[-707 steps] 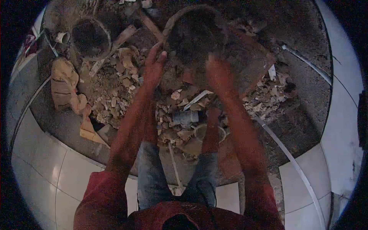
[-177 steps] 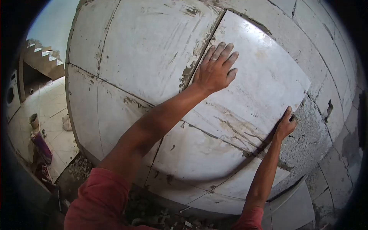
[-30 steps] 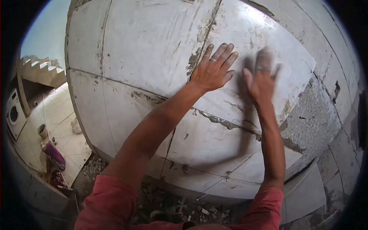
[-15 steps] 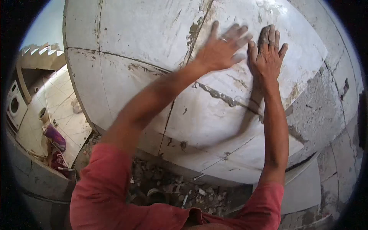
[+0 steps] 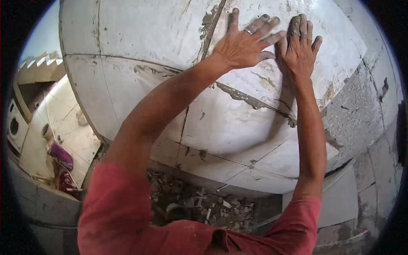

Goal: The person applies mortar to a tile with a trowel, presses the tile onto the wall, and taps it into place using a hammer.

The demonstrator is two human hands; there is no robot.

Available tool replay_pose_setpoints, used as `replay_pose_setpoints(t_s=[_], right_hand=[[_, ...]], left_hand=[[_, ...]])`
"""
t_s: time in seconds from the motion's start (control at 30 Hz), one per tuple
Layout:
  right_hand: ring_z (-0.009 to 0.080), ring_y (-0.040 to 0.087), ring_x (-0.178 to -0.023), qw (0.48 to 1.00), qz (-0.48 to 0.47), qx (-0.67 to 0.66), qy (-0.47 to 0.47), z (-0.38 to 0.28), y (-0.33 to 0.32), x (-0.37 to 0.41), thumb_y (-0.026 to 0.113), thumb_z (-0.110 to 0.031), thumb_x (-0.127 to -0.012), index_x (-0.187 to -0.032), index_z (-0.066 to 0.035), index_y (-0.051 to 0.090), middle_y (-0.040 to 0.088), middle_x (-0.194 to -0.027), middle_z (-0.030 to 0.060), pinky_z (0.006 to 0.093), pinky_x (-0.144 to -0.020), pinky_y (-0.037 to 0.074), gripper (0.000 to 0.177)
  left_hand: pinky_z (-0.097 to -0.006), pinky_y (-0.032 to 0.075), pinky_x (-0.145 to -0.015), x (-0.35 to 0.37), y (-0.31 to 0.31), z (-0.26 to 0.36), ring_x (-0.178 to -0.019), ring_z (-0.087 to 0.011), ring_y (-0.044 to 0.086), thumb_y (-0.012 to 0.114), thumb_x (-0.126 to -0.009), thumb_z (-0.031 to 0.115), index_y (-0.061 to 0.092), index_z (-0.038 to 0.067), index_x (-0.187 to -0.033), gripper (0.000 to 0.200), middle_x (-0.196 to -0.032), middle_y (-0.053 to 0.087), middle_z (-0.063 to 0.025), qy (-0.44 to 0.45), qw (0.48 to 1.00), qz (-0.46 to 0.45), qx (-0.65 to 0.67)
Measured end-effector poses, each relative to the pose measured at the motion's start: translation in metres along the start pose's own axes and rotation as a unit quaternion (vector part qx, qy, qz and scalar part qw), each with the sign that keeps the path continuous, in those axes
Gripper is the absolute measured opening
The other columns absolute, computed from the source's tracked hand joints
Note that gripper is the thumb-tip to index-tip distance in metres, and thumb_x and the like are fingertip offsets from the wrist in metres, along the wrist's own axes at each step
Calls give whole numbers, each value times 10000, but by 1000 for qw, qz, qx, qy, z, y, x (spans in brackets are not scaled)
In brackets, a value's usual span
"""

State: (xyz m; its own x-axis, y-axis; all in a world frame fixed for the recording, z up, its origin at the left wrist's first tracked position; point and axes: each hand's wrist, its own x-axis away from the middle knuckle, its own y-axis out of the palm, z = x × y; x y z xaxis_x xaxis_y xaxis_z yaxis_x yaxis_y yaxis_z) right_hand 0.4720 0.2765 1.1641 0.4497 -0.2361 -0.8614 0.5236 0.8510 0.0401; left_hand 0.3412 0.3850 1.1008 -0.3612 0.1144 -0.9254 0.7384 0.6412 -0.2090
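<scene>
My left hand [image 5: 250, 41] lies with spread fingers on a pale, mortar-smeared tile [image 5: 335, 46] on the wall; a ring shows on one finger. Just to its right, my right hand [image 5: 300, 53] rests palm down on the same tile, its fingers stretched upward and dusted grey. Both hands hold nothing. Wet grey mortar [image 5: 244, 97] bulges from the joint along the tile's lower edge. More mortar [image 5: 208, 29] marks the joint on the left. Below that joint is another pale tile [image 5: 225, 127].
Rubble [image 5: 231, 208] covers the ground beneath the wall. A loose tile [image 5: 340, 199] leans at the lower right, below rough bare mortar [image 5: 357, 114]. At the far left are a white washing machine [image 5: 16, 125], a purple bag [image 5: 60, 154] and a bucket [image 5: 46, 131].
Both hands have shifted slightly upward in view, still on the tile. The wall's left part and the background have moved left as the view shifted.
</scene>
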Motion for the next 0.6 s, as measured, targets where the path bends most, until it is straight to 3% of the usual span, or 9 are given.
replay_pose_setpoints(t_s=[0.13,0.17,0.23,0.27,0.3,0.4,0.47,0.5,0.6], right_hand=[[326,298,-1378,999,25,-43,-8,-11,-1,4,422,-388,-923,-1406,-59,385,332,-1492,127,616,-1074,167,586],[325,295,-1380,999,20,-43,-4,-8,-1,10,421,-388,-923,-1403,-61,388,332,-1493,118,616,-1077,163,582],[317,293,-1381,999,14,-40,-3,1,5,12,410,-422,-937,-1414,-66,378,323,-1497,111,611,-1084,154,596],[313,292,-1381,999,20,-38,3,1,5,9,407,-432,-940,-1416,-65,376,324,-1496,111,603,-1090,149,601],[309,292,-1382,999,18,-44,5,-3,3,10,404,-441,-942,-1418,-64,374,324,-1496,112,595,-1096,144,607],[358,202,-1406,988,-144,38,46,-10,-13,5,349,-360,-952,-1439,33,258,238,-1511,208,527,-1144,64,633],[364,262,-1383,996,-85,-23,33,-16,-18,8,404,-347,-930,-1421,26,305,296,-1485,207,547,-1133,97,624],[361,274,-1378,997,-71,6,33,-11,-13,7,436,-363,-919,-1418,14,319,306,-1481,201,566,-1124,112,637],[305,278,-1389,999,15,-42,-4,-4,-3,5,405,-461,-940,-1421,-65,370,313,-1503,114,572,-1109,121,623]], left_hand=[[-771,117,-972,15,-32,-2,-1415,-174,213,393,-888,622,272,352,-1460,644,-1560,174,44,15,1000,11,-12],[-784,90,-961,25,-22,-5,-1423,-196,196,398,-873,643,275,338,-1463,676,-1560,177,31,26,979,119,164],[-791,89,-959,41,-48,3,-1426,-214,189,396,-858,665,259,341,-1467,703,-1560,177,24,26,978,152,137],[-791,95,-962,33,-14,7,-1425,-196,194,377,-867,656,233,328,-1477,708,-1552,203,22,55,983,82,153],[-776,125,-975,18,-6,10,-1417,-171,214,357,-888,631,210,323,-1484,686,-1545,226,37,24,999,-36,-9],[-739,150,-999,-1,12,17,-1405,-151,237,370,-911,586,264,305,-1468,633,-1536,248,45,64,998,23,13],[-739,131,-994,18,-10,15,-1406,-150,228,402,-910,568,329,305,-1442,598,-1525,267,51,33,999,36,-16],[-763,102,-978,32,-10,23,-1410,-161,215,423,-899,569,340,312,-1437,602,-1518,277,61,-13,951,163,263],[-791,108,-968,63,-24,21,-1417,-165,198,391,-887,616,329,326,-1439,627,-1524,261,49,130,984,69,101]])
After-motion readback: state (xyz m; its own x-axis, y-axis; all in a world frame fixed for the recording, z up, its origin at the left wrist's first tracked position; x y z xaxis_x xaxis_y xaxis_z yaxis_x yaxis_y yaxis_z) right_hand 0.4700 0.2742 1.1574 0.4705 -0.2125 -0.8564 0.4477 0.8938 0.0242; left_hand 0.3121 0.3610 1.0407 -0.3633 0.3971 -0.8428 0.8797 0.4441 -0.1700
